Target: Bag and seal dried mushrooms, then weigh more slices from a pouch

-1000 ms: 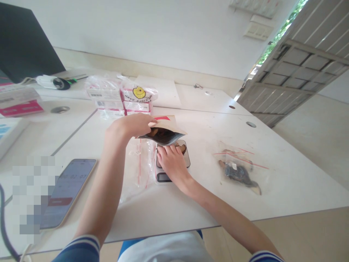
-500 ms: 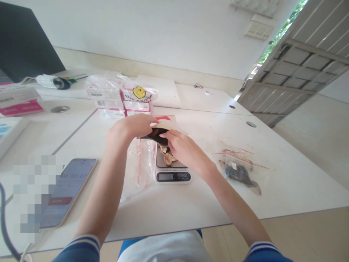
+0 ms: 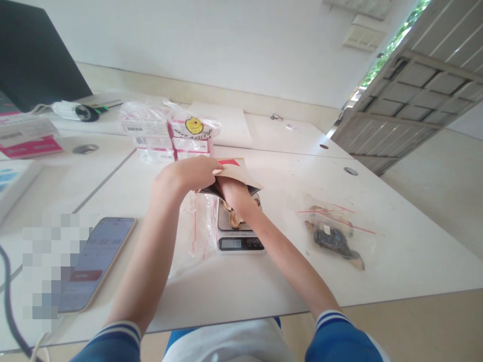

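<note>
My left hand (image 3: 186, 173) pinches the rim of a tan paper pouch (image 3: 238, 173) with a dark lining and holds it open above a small digital scale (image 3: 237, 236). My right hand (image 3: 231, 191) reaches down into the pouch's mouth, so its fingers are hidden inside. A few brown dried pieces (image 3: 234, 218) lie on the scale's platform. Empty clear zip bags with red lines (image 3: 194, 231) lie flat to the left of the scale.
A filled clear zip bag with dark contents (image 3: 332, 236) lies to the right. A phone (image 3: 96, 261) rests at the near left. Pink-and-white boxes in plastic (image 3: 169, 136) are stacked behind the pouch. A dark monitor (image 3: 33, 55) stands far left.
My right hand rose from the scale's platform, leaving brown pieces there, and went up into the open pouch. My left hand has kept the pouch in place.
</note>
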